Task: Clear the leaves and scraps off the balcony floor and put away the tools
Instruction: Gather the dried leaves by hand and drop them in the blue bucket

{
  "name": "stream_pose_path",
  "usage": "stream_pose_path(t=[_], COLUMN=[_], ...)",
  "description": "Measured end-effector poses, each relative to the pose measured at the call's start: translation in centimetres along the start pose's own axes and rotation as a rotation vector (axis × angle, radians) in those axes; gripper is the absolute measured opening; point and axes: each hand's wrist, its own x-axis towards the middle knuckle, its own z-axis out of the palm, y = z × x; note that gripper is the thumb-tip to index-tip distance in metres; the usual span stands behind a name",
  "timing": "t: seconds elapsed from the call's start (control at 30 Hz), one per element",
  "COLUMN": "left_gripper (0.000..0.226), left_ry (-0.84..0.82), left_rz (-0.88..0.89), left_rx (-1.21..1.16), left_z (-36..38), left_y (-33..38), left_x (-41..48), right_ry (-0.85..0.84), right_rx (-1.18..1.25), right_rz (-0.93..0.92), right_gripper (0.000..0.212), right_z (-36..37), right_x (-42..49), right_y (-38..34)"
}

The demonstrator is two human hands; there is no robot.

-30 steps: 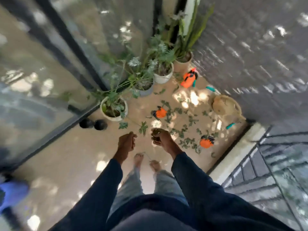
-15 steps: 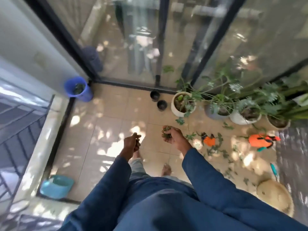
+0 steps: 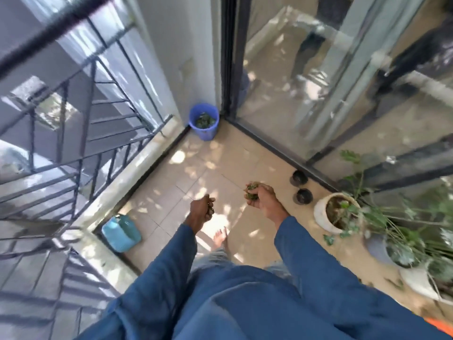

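Leaves [image 3: 251, 192], one green clump of them, sit in the right hand [image 3: 264, 201], whose grip is curled tight round them with the fingers up. The left hand [image 3: 201, 211] is also closed in a fist-like grip, and a few small dark scraps [image 3: 211, 212] show between its fingers. Both hands hang over the middle of the balcony floor [image 3: 220, 165], and one bare foot [image 3: 220, 238] shows below them. By the right edge of the floor, along the glass door [image 3: 306, 99], stand two small black pots [image 3: 299, 178], whose insides are too dark to read. Just beyond them is one white pot [image 3: 320, 213] with soil and a leafy plant. Two more planted pots sit blurred behind it. At the left edge, against the railing [image 3: 73, 123], lies one teal container [image 3: 121, 233]; I cannot tell what it holds. In the far corner of the floor stands one blue bucket [image 3: 204, 130] with a heap of green leaves already in its bottom. Against half a second ago, the view has swung left. The bucket now lies straight ahead instead of off to the left. The orange tools and the straw hat have dropped out of sight, save an orange sliver [image 3: 441, 326] at the lower right. Both hands keep the same closed hold.
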Motion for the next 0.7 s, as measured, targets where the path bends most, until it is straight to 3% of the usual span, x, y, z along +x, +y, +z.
stream_pose_path(t=[0.27, 0.7], left_gripper=[0.028, 0.027], left_ry=[0.107, 0.148], left_rz=[0.027, -0.061], left_rx=[-0.042, -0.019], left_z=[-6.4, -5.4], left_y=[10.1, 24.6], left_x=[4.7, 19.8], right_ry=[-0.109, -0.108], right_rx=[-0.114, -0.199], right_rz=[-0.018, 0.076], right_gripper=[0.031, 0.031], right_z=[10.9, 22.1], right_x=[6.9, 23.2], right_y=[-6.1, -14.6])
